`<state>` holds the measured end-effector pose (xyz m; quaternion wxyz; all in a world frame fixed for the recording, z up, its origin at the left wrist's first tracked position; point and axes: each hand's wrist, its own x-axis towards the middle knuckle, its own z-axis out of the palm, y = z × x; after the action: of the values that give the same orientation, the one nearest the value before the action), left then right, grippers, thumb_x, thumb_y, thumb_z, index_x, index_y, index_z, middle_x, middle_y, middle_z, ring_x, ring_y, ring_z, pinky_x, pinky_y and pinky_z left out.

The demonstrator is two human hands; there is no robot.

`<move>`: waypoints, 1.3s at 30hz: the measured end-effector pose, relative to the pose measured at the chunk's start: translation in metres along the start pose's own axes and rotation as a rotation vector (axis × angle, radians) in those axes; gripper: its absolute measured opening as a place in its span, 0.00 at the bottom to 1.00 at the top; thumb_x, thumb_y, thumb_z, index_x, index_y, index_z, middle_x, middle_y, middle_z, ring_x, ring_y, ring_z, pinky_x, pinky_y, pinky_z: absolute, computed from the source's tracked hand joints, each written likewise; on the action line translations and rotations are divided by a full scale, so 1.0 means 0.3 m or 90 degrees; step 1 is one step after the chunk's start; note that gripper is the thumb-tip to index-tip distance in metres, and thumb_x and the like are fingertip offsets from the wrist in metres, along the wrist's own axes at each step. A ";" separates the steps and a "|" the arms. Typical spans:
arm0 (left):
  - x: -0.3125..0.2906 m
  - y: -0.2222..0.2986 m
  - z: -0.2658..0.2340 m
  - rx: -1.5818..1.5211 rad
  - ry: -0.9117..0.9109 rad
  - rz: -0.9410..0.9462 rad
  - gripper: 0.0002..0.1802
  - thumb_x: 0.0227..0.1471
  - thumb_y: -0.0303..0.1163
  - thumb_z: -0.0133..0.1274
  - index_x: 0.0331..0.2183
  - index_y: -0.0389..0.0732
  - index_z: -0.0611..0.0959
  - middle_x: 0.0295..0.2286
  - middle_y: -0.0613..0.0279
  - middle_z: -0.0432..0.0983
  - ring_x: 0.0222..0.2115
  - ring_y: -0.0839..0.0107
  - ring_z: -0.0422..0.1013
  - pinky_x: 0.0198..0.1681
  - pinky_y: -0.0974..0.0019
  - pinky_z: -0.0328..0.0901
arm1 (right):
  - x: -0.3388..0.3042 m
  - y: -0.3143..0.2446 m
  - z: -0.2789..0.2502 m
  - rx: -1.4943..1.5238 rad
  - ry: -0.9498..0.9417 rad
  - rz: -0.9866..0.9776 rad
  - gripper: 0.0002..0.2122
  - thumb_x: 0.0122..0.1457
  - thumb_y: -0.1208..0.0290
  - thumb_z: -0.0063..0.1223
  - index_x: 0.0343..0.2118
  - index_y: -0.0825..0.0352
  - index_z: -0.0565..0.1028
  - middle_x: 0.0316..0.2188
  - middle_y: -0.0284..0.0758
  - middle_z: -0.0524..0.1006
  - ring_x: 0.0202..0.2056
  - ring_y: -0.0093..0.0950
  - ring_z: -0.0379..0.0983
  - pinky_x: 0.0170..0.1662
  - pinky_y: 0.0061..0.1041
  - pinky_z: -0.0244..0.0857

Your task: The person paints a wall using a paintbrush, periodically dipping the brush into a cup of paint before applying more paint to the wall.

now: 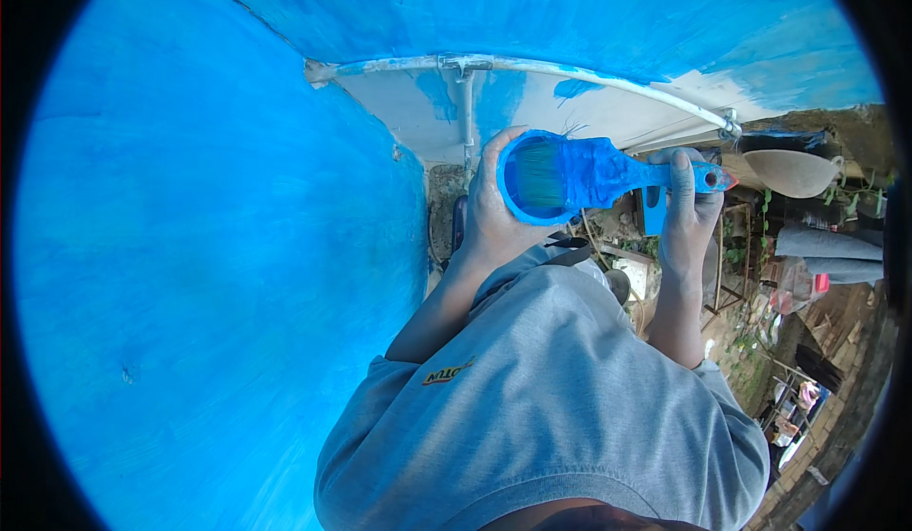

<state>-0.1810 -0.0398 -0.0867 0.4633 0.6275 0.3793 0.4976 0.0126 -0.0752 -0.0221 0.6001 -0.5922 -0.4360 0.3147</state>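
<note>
My left hand (499, 222) is wrapped round the side of a small round paint container (510, 200), whose rim and inside are blue. A wide paintbrush (600, 172), its body coated in blue paint, lies level across the container's mouth. Its dark bristles are over the opening; whether they dip into paint I cannot tell. With fingers closed, my right hand (686, 210) grips the brush by its handle, and the reddish handle end sticks out to the right. Both hands are held up in front of my grey shirt.
A blue painted wall (218, 246) fills the left side, and another blue wall (570, 4) stands ahead. A white pipe (589, 73) crosses it above a partly white patch (560, 108). At the right are a pale basin (793, 172), hanging plants, grey cloth (831, 251) and clutter far below.
</note>
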 end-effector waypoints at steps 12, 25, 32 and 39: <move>0.068 0.042 0.103 -0.113 -0.049 0.006 0.50 0.29 0.23 0.71 0.53 0.40 0.60 0.44 0.56 0.68 0.45 0.66 0.68 0.49 0.61 0.64 | 0.040 0.009 -0.184 0.554 0.110 0.349 0.07 0.59 0.63 0.52 0.31 0.60 0.71 0.24 0.29 0.74 0.20 0.19 0.61 0.26 0.19 0.55; 0.114 0.149 0.181 0.029 -0.052 0.054 0.50 0.28 0.22 0.70 0.53 0.41 0.60 0.42 0.55 0.69 0.43 0.65 0.69 0.47 0.60 0.66 | 0.703 -0.507 -0.863 0.457 0.554 -0.314 0.10 0.60 0.60 0.48 0.37 0.62 0.72 0.34 0.33 0.77 0.26 0.19 0.67 0.25 0.20 0.56; 0.112 0.163 0.216 0.003 -0.060 0.045 0.50 0.28 0.21 0.70 0.53 0.42 0.60 0.43 0.56 0.67 0.44 0.64 0.68 0.48 0.59 0.67 | 0.684 -0.197 -0.801 0.271 0.717 -0.390 0.11 0.59 0.65 0.50 0.37 0.69 0.75 0.31 0.33 0.76 0.26 0.19 0.70 0.24 0.19 0.65; 0.152 0.122 0.242 0.060 -0.076 0.038 0.49 0.27 0.22 0.71 0.52 0.42 0.62 0.45 0.56 0.63 0.45 0.63 0.66 0.49 0.58 0.67 | 0.474 0.042 -0.751 0.477 0.676 0.003 0.12 0.61 0.63 0.43 0.40 0.65 0.74 0.34 0.35 0.76 0.30 0.23 0.73 0.27 0.22 0.66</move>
<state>-0.0998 -0.0222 -0.0446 0.4397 0.6883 0.3553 0.4546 0.2763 -0.0452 0.0052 0.8993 -0.4186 0.0607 0.1114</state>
